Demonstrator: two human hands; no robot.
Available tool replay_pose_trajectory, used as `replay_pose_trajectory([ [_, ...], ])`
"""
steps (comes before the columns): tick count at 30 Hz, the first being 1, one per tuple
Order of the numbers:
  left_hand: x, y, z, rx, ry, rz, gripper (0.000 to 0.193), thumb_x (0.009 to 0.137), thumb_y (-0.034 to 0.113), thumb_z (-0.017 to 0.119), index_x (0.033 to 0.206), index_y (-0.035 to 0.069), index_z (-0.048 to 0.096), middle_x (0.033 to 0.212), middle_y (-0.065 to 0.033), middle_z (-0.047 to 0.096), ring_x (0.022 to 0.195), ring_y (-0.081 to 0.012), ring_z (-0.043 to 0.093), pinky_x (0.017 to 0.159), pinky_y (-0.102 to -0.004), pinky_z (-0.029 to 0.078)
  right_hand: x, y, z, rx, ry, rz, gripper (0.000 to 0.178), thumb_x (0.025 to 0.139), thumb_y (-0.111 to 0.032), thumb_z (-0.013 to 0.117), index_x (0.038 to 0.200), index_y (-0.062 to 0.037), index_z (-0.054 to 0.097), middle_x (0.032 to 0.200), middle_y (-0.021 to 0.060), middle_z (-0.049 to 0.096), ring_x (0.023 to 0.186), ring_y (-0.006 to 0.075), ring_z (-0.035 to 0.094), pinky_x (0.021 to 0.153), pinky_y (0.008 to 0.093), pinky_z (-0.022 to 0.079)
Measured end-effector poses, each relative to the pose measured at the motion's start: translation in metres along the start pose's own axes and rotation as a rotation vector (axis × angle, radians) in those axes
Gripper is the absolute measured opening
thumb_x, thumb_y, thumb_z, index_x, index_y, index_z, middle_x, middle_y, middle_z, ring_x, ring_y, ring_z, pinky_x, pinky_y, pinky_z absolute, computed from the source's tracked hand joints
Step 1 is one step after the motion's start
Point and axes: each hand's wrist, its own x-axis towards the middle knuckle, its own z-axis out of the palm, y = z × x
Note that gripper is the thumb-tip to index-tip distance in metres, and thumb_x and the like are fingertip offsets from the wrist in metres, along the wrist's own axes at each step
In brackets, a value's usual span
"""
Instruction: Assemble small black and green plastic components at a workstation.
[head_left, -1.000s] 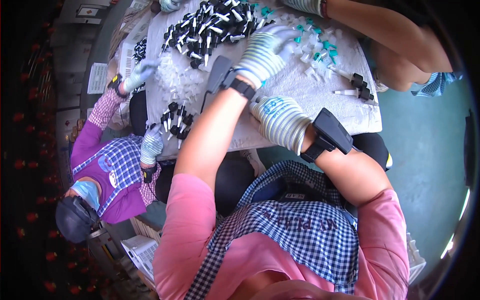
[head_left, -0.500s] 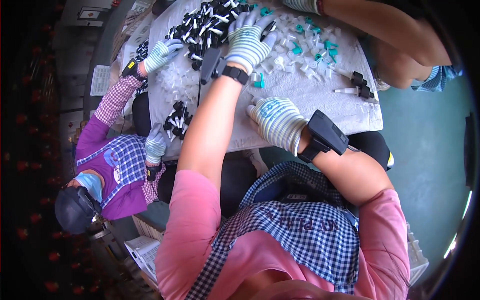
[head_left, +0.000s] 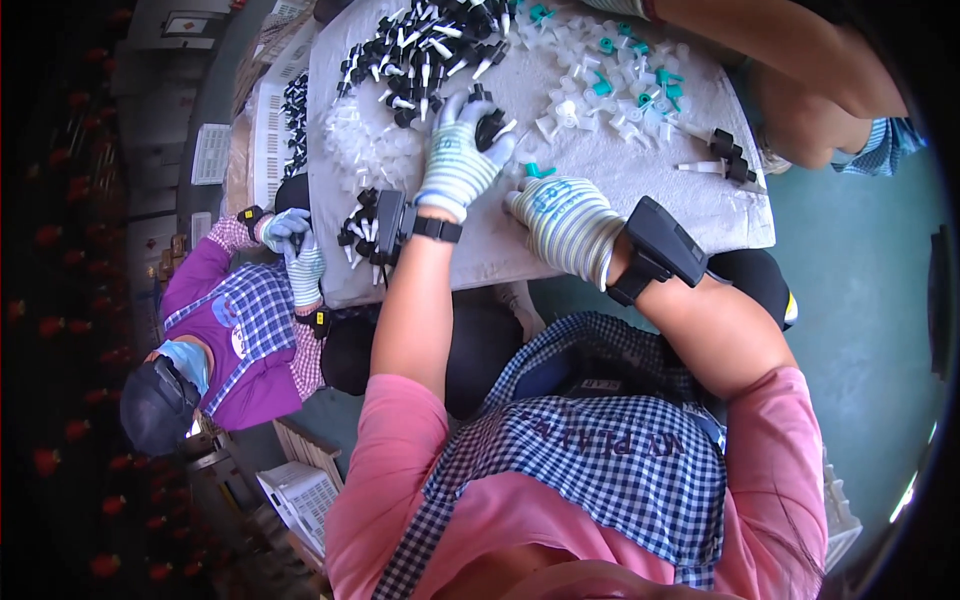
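Note:
My left hand (head_left: pixel 460 165), in a striped white glove, is over the table near the dark pile. Its thumb and fingers close on a black cap with a white nozzle (head_left: pixel 491 128). My right hand (head_left: pixel 572 228), gloved the same way, rests by the table's near edge with its fingers curled inward. Whatever it may hold is hidden from view. Just beyond it lies a teal cap (head_left: pixel 538 171). Ahead of my left hand spreads the pile of black caps with white nozzles (head_left: pixel 425 72).
Translucent caps (head_left: pixel 372 145) are heaped at left, and a mix of clear and teal pieces (head_left: pixel 615 90) at right. Black caps (head_left: pixel 728 158) stand near the right edge of the table (head_left: pixel 600 165). A co-worker (head_left: pixel 235 340) sits left; another person's arm (head_left: pixel 780 60) reaches in at right.
My left hand has drawn back from the pile toward me, with a black cap in it. My right hand has barely shifted. The left co-worker's hands have come together off the pile.

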Motion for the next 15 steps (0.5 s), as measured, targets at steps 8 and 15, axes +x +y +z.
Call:
replay_pose_trajectory([
  [8,-0.051,0.012,-0.012,-0.164,0.083,-0.066,0.048,0.088,0.027,0.070,0.126,0.002,0.054,0.135,-0.0270,0.047,0.121,-0.0436,0.051,0.103,-0.0467,0.043,0.005,0.001,-0.001,-0.119,0.051,0.137,0.023,0.084,-0.011,0.054,0.102,-0.0042,0.067,0.091,0.0197,0.066,0.083,0.0375,0.066,0.071,0.0462,0.053],
  [15,-0.046,0.024,-0.049,-0.366,0.224,-0.436,0.022,0.093,0.021,0.066,0.097,0.000,0.069,0.094,-0.0132,0.068,0.079,-0.0223,0.065,0.075,-0.0355,0.052,0.005,0.010,-0.004,-0.160,0.181,0.166,0.023,0.087,-0.014,0.054,0.103,-0.0047,0.067,0.092,0.0188,0.067,0.086,0.0353,0.067,0.075,0.0443,0.053],
])
